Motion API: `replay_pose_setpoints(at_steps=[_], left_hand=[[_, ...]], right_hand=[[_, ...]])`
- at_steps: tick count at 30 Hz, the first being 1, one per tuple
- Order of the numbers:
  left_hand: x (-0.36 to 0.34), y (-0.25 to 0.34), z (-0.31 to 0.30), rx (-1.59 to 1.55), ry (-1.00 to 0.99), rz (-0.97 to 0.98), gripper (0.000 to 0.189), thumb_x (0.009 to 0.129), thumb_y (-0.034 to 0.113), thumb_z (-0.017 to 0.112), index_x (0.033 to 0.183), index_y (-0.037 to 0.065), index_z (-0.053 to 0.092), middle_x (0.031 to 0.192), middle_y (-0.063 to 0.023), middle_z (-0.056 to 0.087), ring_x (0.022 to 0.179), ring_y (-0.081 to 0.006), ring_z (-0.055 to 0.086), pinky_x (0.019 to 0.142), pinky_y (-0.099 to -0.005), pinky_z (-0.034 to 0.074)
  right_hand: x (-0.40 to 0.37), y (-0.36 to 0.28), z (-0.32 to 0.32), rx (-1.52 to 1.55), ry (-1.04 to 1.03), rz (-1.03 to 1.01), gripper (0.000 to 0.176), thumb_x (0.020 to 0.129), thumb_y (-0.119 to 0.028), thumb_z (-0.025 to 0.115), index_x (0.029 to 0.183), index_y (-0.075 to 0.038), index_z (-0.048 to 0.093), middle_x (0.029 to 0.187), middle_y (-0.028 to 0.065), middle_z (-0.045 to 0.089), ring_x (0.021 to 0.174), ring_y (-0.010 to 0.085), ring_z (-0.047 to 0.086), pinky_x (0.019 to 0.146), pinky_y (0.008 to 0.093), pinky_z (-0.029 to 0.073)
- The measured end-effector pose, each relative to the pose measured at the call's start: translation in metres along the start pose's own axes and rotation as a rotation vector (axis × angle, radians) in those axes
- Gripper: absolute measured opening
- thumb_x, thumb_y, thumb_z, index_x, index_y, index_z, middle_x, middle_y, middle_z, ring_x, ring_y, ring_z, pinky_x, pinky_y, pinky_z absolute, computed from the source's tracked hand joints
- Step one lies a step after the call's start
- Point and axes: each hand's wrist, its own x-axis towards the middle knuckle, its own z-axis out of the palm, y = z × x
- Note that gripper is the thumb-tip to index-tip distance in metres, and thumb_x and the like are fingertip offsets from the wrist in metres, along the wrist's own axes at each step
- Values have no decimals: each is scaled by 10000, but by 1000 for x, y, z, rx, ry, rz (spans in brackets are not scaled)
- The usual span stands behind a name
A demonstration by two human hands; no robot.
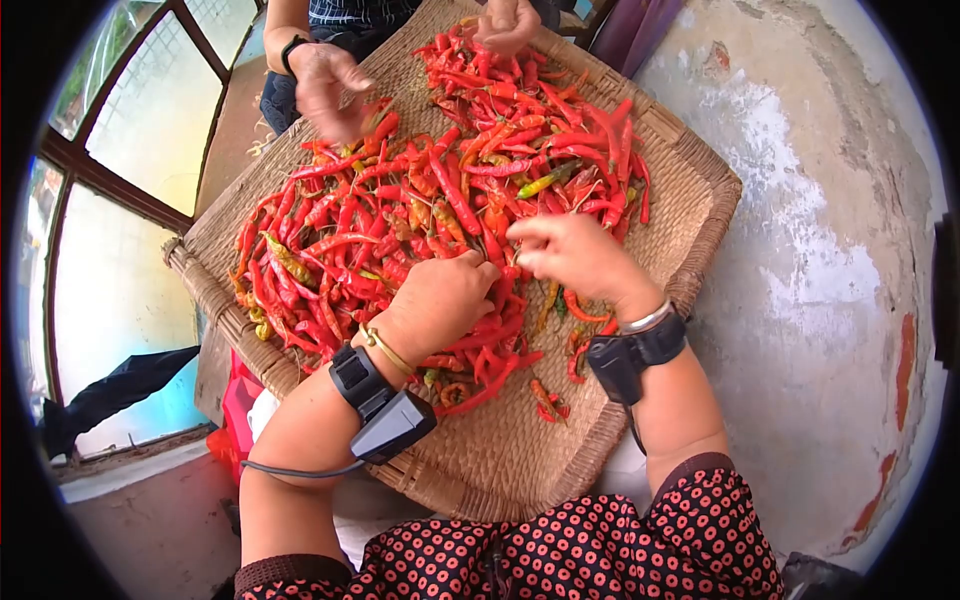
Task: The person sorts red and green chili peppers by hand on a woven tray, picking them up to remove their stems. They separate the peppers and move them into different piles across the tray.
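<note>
A large woven tray [510, 465] holds a heap of red chili peppers [350, 215], with a few yellow-green ones among them. My left hand [440, 298] rests on the peppers near the middle, its fingers curled down and their tips hidden, so what they hold cannot be made out. To its right, my right hand [575, 255] is just over the heap's right part, fingers bent and slightly apart, with nothing visible between them. Beneath it, some loose peppers [577, 345] lie on the weave.
Across the tray another person's two hands [330, 90] are over the far peppers. Windows [150, 120] stand at the left, with a dark folded umbrella [125, 390] below. A worn plaster wall [820, 300] rises close on the right.
</note>
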Motion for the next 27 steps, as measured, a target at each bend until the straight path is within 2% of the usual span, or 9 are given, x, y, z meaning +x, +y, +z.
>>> replay_pose_setpoints(at_steps=[3,6,14,17,18,20,22,24,27], left_hand=[[0,-2,2,-13,9,10,258,742,202,633,960,72,587,864,-102,568,739,-296,609,629,-393,505],[1,-1,3,15,32,74,176,762,171,591,890,51,581,838,-103,574,710,-285,625,577,-385,518],[0,-8,3,-103,53,34,126,762,148,572,839,54,605,830,-111,591,757,-301,602,651,-387,498],[-1,-8,1,-115,36,48,122,768,143,563,842,56,606,825,-114,589,762,-301,602,653,-387,498],[-1,-7,1,-112,40,48,122,768,143,563,842,56,606,825,-114,589,762,-301,602,653,-387,498],[-1,-4,-1,-84,10,44,126,770,146,564,848,58,607,827,-111,589,762,-298,603,650,-385,499],[-1,-3,0,-75,2,41,127,771,146,566,852,58,608,832,-109,589,759,-297,604,647,-385,499],[-1,-2,-1,-59,-7,39,128,772,147,567,855,58,608,838,-108,588,756,-295,604,643,-385,499],[-3,-2,-1,-68,31,70,153,761,155,600,884,64,604,869,-96,584,738,-295,606,630,-383,502]], right_hand=[[0,11,19,-430,-77,-67,312,739,-130,624,1043,-78,574,871,190,615,838,351,598,726,409,472],[1,4,22,-413,-232,104,278,741,-166,633,996,-67,586,922,194,622,900,359,591,766,447,466],[-7,11,-11,-302,-170,-77,195,718,-135,617,893,-50,604,828,158,626,813,340,605,701,410,473],[-22,1,-43,-232,-41,-28,209,747,-91,613,945,-28,598,779,63,622,679,149,596,631,280,476],[-26,-1,-50,-234,-39,-32,209,747,-91,613,945,-28,598,779,63,622,679,149,596,631,280,476],[-31,-4,-59,351,147,112,113,798,-64,594,908,-46,611,742,58,615,681,141,597,568,258,459],[-26,-5,-61,441,273,93,216,837,-13,552,1051,-20,578,771,42,606,687,102,591,555,211,460],[-11,-7,-52,653,810,-51,358,847,-22,547,1200,5,495,796,54,609,679,107,596,574,216,479],[1,-1,-43,640,759,-25,420,861,-45,547,1263,8,438,825,64,616,692,111,602,601,227,497]])
